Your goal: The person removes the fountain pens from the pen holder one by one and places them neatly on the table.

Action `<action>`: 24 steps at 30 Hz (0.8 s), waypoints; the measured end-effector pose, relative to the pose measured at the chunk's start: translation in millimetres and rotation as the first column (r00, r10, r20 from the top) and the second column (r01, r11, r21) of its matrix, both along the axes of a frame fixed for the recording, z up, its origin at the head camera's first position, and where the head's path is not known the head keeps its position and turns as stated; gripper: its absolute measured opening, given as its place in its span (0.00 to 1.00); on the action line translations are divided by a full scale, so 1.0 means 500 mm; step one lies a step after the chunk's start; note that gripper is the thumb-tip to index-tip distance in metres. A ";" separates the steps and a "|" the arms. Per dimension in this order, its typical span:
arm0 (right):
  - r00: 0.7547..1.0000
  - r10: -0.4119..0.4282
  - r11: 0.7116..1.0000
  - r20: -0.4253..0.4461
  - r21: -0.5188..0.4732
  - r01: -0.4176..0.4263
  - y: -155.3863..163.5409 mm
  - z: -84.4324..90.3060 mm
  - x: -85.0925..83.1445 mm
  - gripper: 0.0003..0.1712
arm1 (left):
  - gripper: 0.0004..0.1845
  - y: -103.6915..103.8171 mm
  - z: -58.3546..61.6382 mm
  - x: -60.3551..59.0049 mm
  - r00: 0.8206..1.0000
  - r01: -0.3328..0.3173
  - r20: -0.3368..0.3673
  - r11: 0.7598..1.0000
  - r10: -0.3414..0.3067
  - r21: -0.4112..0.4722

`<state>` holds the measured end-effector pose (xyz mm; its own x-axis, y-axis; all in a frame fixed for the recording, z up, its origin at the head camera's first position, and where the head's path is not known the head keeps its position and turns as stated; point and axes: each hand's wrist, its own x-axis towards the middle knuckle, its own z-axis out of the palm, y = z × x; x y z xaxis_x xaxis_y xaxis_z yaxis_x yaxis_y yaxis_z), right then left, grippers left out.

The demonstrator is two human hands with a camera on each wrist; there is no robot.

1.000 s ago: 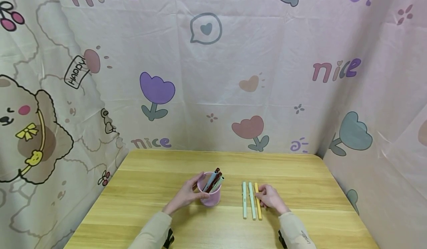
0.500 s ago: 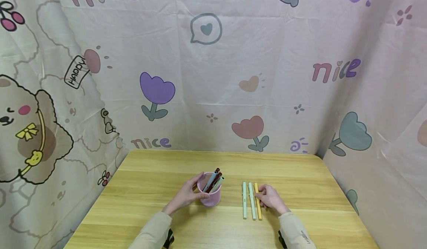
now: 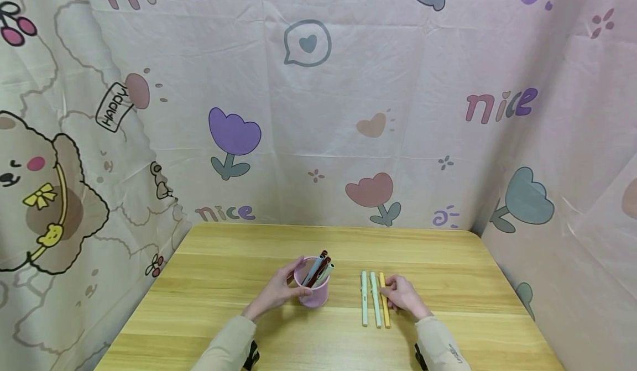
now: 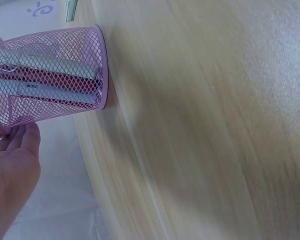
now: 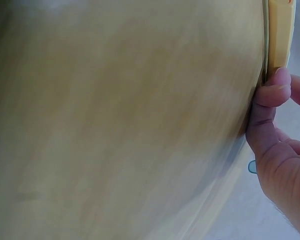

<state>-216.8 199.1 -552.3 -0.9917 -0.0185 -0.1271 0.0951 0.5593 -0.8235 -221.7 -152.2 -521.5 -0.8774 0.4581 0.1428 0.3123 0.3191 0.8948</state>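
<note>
In the head view, my left hand (image 3: 280, 289) grips a pink mesh pen holder (image 3: 314, 299), thumb in front and fingers round the far left side. Several pens (image 3: 318, 270) in blue, dark red and pale green lean inside it; the mesh shows their lower ends in the left wrist view. On the table to the right, two pale green pens (image 3: 365, 299) lie side by side, with a yellow pen (image 3: 385, 307) just right of them. My right hand (image 3: 404, 294) pinches this yellow pen near its middle, its fingers curled; the fingers cover part of it in the right wrist view.
The wooden table (image 3: 224, 249) has a light striped grain. A printed cloth (image 3: 308, 111) hangs behind it and along both sides. Bare tabletop separates the pen holder from the pens.
</note>
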 end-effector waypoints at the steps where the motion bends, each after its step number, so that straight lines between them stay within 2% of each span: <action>1: 1.000 -0.002 1.000 -0.003 0.002 0.002 0.000 0.000 0.000 0.16 | 0.53 0.000 0.000 0.000 1.000 0.000 -0.005 1.000 0.000 -0.003; 24: 1.000 -0.009 0.998 0.012 -0.055 0.010 -0.002 0.004 0.008 0.22 | 0.53 0.002 0.002 -0.001 1.000 0.013 -0.007 1.000 -0.013 -0.007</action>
